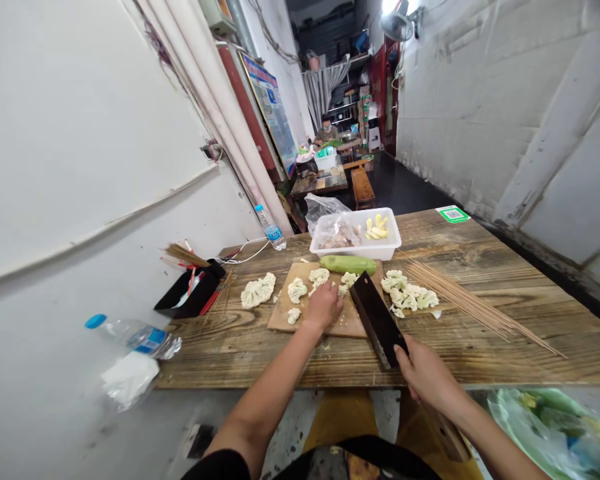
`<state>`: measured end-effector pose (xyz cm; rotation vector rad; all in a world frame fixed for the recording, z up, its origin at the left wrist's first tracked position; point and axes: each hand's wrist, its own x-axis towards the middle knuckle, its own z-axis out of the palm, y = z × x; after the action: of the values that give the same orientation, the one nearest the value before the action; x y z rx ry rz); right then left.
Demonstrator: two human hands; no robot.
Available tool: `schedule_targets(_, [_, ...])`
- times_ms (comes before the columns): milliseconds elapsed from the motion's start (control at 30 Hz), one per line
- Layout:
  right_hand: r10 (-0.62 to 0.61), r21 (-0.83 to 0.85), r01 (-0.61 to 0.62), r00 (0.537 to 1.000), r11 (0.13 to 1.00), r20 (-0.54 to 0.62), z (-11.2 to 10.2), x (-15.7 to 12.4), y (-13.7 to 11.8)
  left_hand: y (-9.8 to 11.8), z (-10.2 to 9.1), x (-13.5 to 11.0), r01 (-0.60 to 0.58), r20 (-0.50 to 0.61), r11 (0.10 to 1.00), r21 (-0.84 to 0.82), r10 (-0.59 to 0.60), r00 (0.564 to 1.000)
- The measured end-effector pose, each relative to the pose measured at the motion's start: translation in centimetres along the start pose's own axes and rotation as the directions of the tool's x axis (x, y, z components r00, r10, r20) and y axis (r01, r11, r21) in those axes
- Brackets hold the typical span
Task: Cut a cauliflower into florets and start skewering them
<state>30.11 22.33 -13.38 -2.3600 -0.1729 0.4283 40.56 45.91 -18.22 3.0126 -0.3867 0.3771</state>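
My right hand (426, 372) grips a cleaver (377, 317) by its wooden handle, with the dark broad blade slanting over the right side of the cutting board (285, 323). On the board, my left hand (324, 304) is closed, its fingers curled down among cauliflower pieces. What lies under those fingers is hidden. Small cauliflower florets (297, 289) lie left of and beyond my left hand. Behind them, a green zucchini-like vegetable (349, 265) rests along the board's far edge. A larger cauliflower slab (259, 291) lies left of the board, and a cauliflower heap (409, 293) right of it.
Wooden skewers (473, 300) spread over the table's right. A white tray (383, 253) holds bagged food and yellow pieces. Water bottles (271, 230) and a black skewer box (180, 308) stand left. A lined bin (550, 427) sits below right. A person (326, 130) sits far back.
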Motion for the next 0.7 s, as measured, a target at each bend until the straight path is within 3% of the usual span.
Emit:
schedule_targets(367, [0.003, 0.258, -0.024, 0.996, 0.966, 0.084, 1.6, 0.5, 0.1, -0.1, -0.5, -0.3, -0.001, -0.022, 0.968, -0.253, -0.004, 1.000])
schedule_targets(567, [0.026, 0.371, -0.077, 0.990, 0.926, 0.141, 1.9, 1.5, 0.0, -0.4, -0.2, 0.1, 0.059, -0.098, 0.893, -0.446, -0.114, 0.989])
schedule_targets(700, [0.063, 0.435, -0.144, 0.979, 0.889, 0.196, 2.1, 1.8, 0.4, -1.2, 0.6, -0.3, 0.145, -0.064, 0.843, -0.518, -0.207, 0.976])
